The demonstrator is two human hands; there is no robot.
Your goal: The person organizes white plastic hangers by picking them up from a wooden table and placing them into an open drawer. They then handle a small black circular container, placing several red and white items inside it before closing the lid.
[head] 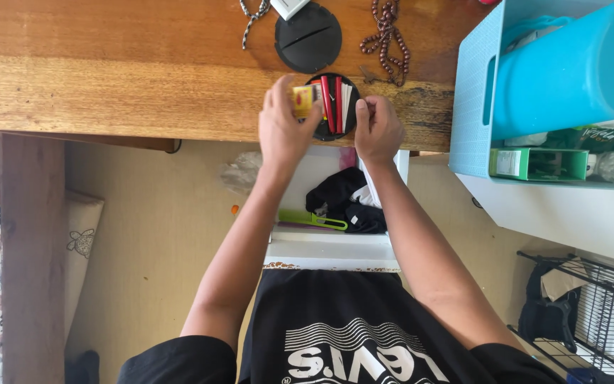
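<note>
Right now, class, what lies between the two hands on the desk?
In the head view, a round black holder with red pens sits between left hand and right hand.

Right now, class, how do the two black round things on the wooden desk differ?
The round container sits at the desk's near edge, open and filled with red and white items; the round lid lies farther back, flat and bare. The left hand and right hand flank the container; nothing touches the lid. Both are black and round.

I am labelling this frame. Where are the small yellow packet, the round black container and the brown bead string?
small yellow packet [303,100], head view, on its front face.
round black container [350,121], head view, on its right rim.
brown bead string [388,34], head view, on the middle loops.
</note>
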